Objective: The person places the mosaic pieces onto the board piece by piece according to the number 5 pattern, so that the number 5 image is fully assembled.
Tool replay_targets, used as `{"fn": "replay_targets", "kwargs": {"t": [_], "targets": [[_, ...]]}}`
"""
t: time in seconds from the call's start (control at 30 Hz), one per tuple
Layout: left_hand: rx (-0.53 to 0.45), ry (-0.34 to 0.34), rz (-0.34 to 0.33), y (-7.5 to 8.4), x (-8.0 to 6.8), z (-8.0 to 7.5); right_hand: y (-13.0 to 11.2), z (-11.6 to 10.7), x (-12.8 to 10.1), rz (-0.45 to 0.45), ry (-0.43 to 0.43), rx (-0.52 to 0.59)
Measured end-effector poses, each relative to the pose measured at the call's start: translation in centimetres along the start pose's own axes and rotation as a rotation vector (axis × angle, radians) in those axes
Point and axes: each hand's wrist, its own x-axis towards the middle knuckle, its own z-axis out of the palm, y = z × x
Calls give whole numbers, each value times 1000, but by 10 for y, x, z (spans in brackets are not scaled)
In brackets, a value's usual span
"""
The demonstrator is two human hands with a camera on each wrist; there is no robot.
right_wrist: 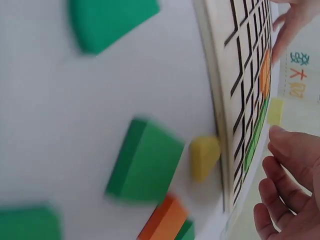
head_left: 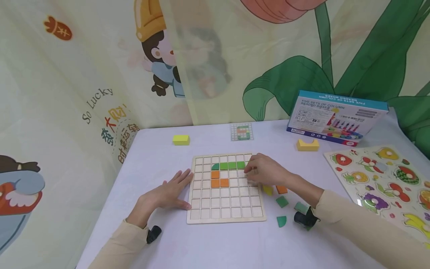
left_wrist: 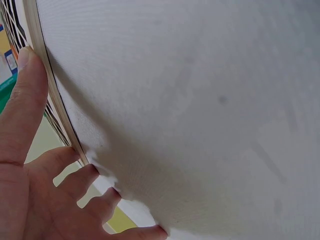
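A wooden grid board [head_left: 205, 220] lies on the white table. In it are a dark green rounded piece [head_left: 215, 167], a row of light green squares [head_left: 232, 165] and orange squares [head_left: 215, 183]. My left hand [head_left: 171, 188] lies with fingers spread, thumb and fingertips at the board's left edge; in the left wrist view the thumb [left_wrist: 30, 85] overlaps that edge. My right hand [head_left: 265, 169] is over the board's upper right side, fingertips right of the green row. Its thumb and fingers [right_wrist: 287, 185] are bent close together; I cannot tell whether a piece is between them.
Loose green [head_left: 282, 201], orange [head_left: 281, 189] and yellow [head_left: 267, 189] pieces lie right of the board. Behind it are a yellow block [head_left: 181, 140], a pattern card [head_left: 242, 132] and an arch block [head_left: 307, 145]. A box [head_left: 336, 116] and a fruit puzzle board [head_left: 383, 183] occupy the right.
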Motion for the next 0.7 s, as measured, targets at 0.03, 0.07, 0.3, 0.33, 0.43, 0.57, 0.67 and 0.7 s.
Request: {"fn": "replay_targets", "kwargs": {"t": [0.03, 0.07, 0.3, 0.33, 0.43, 0.57, 0.67, 0.7], "targets": [[1, -1, 1, 0, 0, 0, 6, -4, -3, 21, -8, 11], [1, -2, 1, 0, 0, 0, 12, -7, -6, 29, -14, 21], [4, -3, 13, -2, 0, -1, 47, -24, -34, 92, -65, 36], [3, -4, 16, -2, 0, -1, 51, -25, -39, 89, -72, 35], [5, -5, 19, -2, 0, 0, 62, -26, -54, 91, -92, 32], [4, -6, 18, -2, 1, -1, 71, -24, -68, 100, -109, 35], [0, -7, 18, -2, 0, -2, 73, -22, -74, 111, -108, 47], [1, -7, 19, -1, 0, -2, 73, -21, -75, 113, -105, 49]]}}
